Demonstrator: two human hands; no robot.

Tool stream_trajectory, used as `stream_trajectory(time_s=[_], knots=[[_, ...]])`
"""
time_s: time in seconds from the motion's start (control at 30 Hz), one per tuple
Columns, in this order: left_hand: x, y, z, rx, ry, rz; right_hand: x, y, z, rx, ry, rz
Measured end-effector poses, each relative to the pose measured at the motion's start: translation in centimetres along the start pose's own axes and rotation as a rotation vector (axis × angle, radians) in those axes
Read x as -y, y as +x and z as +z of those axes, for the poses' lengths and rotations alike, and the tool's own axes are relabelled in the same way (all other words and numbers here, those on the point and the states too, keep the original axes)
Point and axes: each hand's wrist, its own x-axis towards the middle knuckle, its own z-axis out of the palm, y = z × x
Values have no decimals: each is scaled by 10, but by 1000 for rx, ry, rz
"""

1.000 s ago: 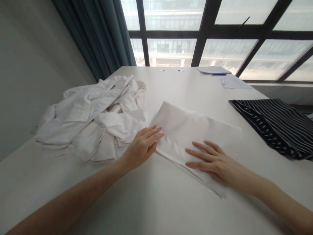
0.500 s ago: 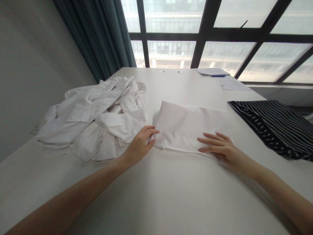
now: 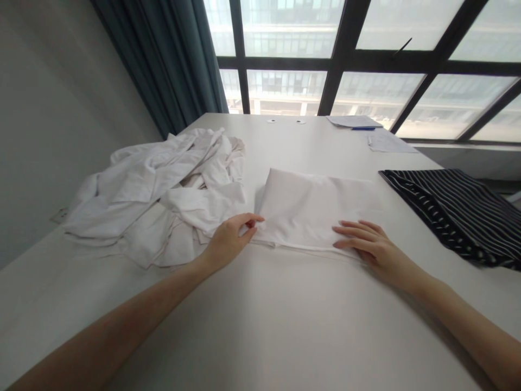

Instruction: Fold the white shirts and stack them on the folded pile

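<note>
Two hands steady the cloth (image 3: 317, 206) from its near side.
Taking the cloth as the clock's centre, the left hand (image 3: 227, 240) is near 8 o'clock, thumb and fingertips almost together at the edge, perhaps to keep that corner in line; I cannot tell whether they pinch it. The right hand (image 3: 376, 251) rests at 4 o'clock, open and gripping nothing, its spread fingers seemingly there to keep the layers flat. The pile (image 3: 138, 184) at 9 o'clock and striped cloth (image 3: 459, 212) at 3 leave working room between them on the table (image 3: 260, 326).
</note>
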Motion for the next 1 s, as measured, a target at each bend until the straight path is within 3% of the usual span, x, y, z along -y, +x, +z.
stream_trajectory(time_s=[0.13, 0.63, 0.73, 0.9, 1.0], knots=[[-2, 1, -2, 14, -52, -50, 1, 0, 1, 9, -4, -16], [10, 8, 0, 18, -47, 24, 8, 4, 1, 26, 79, 44], [-1, 4, -6, 92, -17, 17, 7, 3, -4, 58, 107, 59], [-25, -7, -18, 343, 56, 7, 2, 2, -14, 107, 158, 90], [-26, -3, -19, 287, 19, -72, 5, 3, -14, 29, 137, 79]])
